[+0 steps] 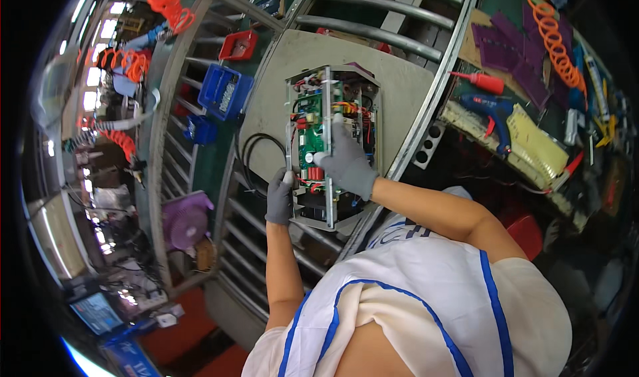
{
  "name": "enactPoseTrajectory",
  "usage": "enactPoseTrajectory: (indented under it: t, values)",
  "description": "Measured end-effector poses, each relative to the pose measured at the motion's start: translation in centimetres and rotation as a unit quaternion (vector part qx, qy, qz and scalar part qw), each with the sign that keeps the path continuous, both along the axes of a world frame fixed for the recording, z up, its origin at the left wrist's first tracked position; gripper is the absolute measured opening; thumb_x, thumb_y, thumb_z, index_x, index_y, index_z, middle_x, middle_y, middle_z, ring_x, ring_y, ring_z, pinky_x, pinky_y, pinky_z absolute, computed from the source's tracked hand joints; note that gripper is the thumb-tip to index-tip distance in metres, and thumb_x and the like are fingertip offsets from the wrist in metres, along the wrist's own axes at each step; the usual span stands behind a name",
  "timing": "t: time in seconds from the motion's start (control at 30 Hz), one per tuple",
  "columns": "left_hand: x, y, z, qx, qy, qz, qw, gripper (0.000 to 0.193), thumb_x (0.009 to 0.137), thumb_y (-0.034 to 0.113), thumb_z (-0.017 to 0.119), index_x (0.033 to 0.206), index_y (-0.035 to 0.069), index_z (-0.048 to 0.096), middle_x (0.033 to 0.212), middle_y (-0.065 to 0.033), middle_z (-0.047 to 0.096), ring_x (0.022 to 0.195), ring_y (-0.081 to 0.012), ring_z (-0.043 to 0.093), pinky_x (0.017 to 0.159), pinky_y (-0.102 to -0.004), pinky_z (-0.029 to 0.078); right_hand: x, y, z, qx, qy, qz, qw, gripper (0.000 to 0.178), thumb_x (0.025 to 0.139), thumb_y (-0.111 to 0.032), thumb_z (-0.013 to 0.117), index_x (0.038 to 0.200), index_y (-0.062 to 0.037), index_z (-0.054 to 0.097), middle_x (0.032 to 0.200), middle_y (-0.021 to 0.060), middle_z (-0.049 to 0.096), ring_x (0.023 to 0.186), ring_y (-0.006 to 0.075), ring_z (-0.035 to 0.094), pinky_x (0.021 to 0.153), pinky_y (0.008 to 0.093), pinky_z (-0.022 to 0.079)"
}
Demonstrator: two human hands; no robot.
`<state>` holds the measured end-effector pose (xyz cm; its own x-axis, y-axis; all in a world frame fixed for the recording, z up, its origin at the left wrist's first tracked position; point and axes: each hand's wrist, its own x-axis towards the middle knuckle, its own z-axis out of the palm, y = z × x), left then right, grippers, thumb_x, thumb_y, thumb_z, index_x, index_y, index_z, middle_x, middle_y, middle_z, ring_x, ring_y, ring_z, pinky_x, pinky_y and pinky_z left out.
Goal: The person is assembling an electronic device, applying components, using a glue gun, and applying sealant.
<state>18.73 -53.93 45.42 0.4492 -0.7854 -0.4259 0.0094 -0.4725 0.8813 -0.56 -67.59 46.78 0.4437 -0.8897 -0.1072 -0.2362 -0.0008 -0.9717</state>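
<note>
An open metal chassis (378, 120) full of electronics stands on a grey board (406, 97) in front of me. Inside it a green circuit board (307, 137) shows, with red parts and bundles of coloured wires. Both hands wear grey gloves. My left hand (280, 197) is closed on the near left edge of the chassis. Over the right half lies my right hand (349, 165), its thumb and fingers to either side of a long upright metal bar (327, 97) of the chassis, apparently gripping it. The palm hides part of the wiring. A black cable (249, 154) loops beside the chassis on the left.
Metal rollers (386, 7) run beyond and beneath the board. Blue bins (226, 92) and a red bin (238, 45) stand at left, near a purple fan (186, 222). On the right bench are a blue glue gun (489, 110), a red bottle (482, 82) and purple sheets (509, 44).
</note>
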Motion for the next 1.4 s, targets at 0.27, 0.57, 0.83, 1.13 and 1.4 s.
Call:
enactPoseTrajectory:
  t: [0.27, 0.57, 0.83, 1.13, 1.4]
  values:
    - [6.0, 1.5, -2.4, -0.007, 0.061, -0.003, 0.998, 0.043, 0.1, 0.044, 0.058, 0.114, 0.004, 0.062, 0.091, -0.0039, 0.067, 0.077, -0.014, 0.066, 0.066, -0.028, 0.056, 2.1, -0.3, 0.7, 0.082, -0.092, 0.099, 0.987, 0.056, 0.084, -0.016, 0.07, 0.13, 0.0089, 0.05, 0.098, 0.0244, 0.062, 0.092, 0.0312, 0.065, 0.083, 0.0389, 0.051]
    - [5.0, 0.5, -1.9, -0.035, 0.147, 0.007, 0.988, 0.036, 0.097, 0.039, 0.064, 0.107, 0.005, 0.061, 0.09, -0.0054, 0.067, 0.081, -0.0155, 0.067, 0.071, -0.0313, 0.057, 2.0, -3.1, 0.3, 0.147, -0.168, 0.171, 0.96, 0.036, 0.085, -0.017, 0.073, 0.106, 0.006, 0.055, 0.087, 0.0084, 0.06, 0.082, 0.0193, 0.058, 0.075, 0.0365, 0.048]
    - [-1.7, -2.1, 3.9, -0.022, -0.034, 0.053, 0.998, 0.027, 0.093, 0.024, 0.063, 0.106, 0.001, 0.064, 0.083, -0.0019, 0.061, 0.072, -0.0099, 0.061, 0.058, -0.0255, 0.05, 0.2, -8.3, -0.5, 0.099, -0.268, 0.169, 0.943, 0.02, 0.088, -0.024, 0.068, 0.086, -0.0042, 0.067, 0.076, -0.0007, 0.061, 0.068, 0.0105, 0.058, 0.06, 0.0255, 0.047]
    - [-13.0, -4.3, -1.1, -0.126, 0.177, 0.309, 0.926, 0.021, 0.095, 0.018, 0.06, 0.11, 0.003, 0.062, 0.09, -0.0031, 0.062, 0.076, -0.0165, 0.061, 0.069, -0.0338, 0.055, 7.6, -15.1, 0.9, -0.215, 0.106, 0.422, 0.874, 0.054, 0.082, -0.05, 0.066, 0.101, 0.0004, 0.073, 0.097, 0.0208, 0.073, 0.084, 0.0339, 0.069, 0.079, 0.0475, 0.053]
    - [-7.7, -4.3, 0.7, -0.05, 0.217, 0.21, 0.952, 0.029, 0.098, 0.028, 0.062, 0.106, 0.001, 0.066, 0.085, -0.0095, 0.068, 0.068, -0.0165, 0.064, 0.058, -0.0314, 0.051, 9.1, -15.4, -1.3, -0.154, 0.046, 0.325, 0.932, 0.046, 0.093, -0.04, 0.061, 0.13, -0.013, 0.063, 0.123, 0.0177, 0.067, 0.114, 0.0329, 0.064, 0.1, 0.0403, 0.048]
